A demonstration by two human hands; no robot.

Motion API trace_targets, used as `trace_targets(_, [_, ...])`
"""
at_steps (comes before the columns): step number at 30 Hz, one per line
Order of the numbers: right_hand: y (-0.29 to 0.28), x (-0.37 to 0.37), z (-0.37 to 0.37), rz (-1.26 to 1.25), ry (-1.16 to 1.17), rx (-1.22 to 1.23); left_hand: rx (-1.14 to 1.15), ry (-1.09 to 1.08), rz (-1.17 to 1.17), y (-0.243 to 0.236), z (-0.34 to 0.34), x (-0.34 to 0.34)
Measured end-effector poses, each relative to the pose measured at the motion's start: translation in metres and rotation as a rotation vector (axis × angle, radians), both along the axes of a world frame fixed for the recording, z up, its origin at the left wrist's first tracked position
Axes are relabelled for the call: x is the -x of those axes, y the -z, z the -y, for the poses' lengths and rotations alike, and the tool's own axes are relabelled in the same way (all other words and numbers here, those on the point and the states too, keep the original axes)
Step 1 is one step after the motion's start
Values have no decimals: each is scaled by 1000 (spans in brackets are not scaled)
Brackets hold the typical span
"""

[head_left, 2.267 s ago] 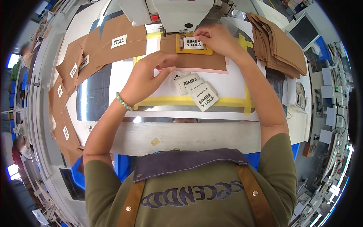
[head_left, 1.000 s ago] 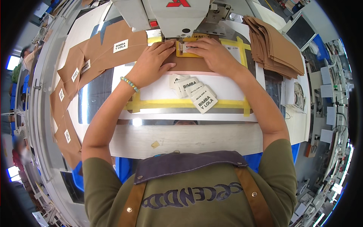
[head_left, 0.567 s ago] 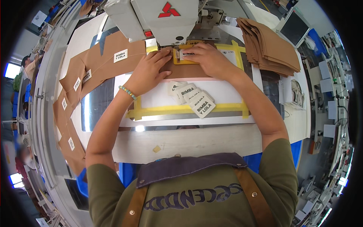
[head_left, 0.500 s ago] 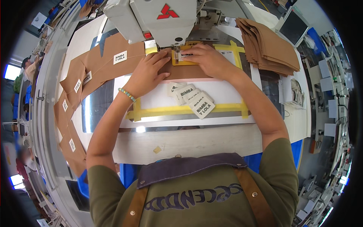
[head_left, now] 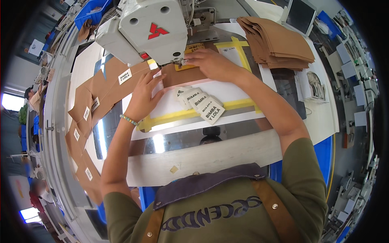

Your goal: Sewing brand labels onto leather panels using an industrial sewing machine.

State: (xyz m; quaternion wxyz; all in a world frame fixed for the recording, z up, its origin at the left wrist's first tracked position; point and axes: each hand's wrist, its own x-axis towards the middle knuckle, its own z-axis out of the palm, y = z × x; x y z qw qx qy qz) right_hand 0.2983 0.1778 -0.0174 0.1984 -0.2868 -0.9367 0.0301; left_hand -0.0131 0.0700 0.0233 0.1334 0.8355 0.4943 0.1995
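Observation:
Under the head of a large white sewing machine [head_left: 148, 28] lies a brown fabric piece [head_left: 182, 76]. A yellow template [head_left: 181, 67] sits on it, close beneath the needle area. My right hand [head_left: 212, 65] rests with fingers stretched over the template and a small white label, which they partly cover. My left hand [head_left: 144, 97] is open, fingers spread, at the left edge of the brown piece, below the machine head. Nothing shows in its grasp. Between my forearms, several white printed labels [head_left: 212, 112] lie fanned out on a white sheet [head_left: 174, 115] edged with yellow tape.
A chain of brown pieces with labels [head_left: 97, 89] trails leftward over the table edge. Brown pieces are stacked [head_left: 279, 42] at the back right, near a monitor [head_left: 300, 16]. A white box [head_left: 314, 87] of labels stands at the right. Other people are at the far left.
My view has shifted and tilted. My left hand has drawn back leftward from the brown piece's middle to its edge. My right hand stays at the yellow template.

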Motion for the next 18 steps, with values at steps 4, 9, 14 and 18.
trace_targets(4, [-24, -13, 15, -8, 32, 39, -33, 6, -43, 10, -5, 2])
trace_targets(9, [-50, -75, 34, -211, 126, -4, -45, 36, -109, 9, -11, -8])
trace_targets(14, [-29, -112, 18, -551, 374, 133, -80, 43, -151, 16, -21, -22])
trace_targets(18, [-20, -102, 15, -632, 408, 51, -135, 79, -142, 19, -23, -25])
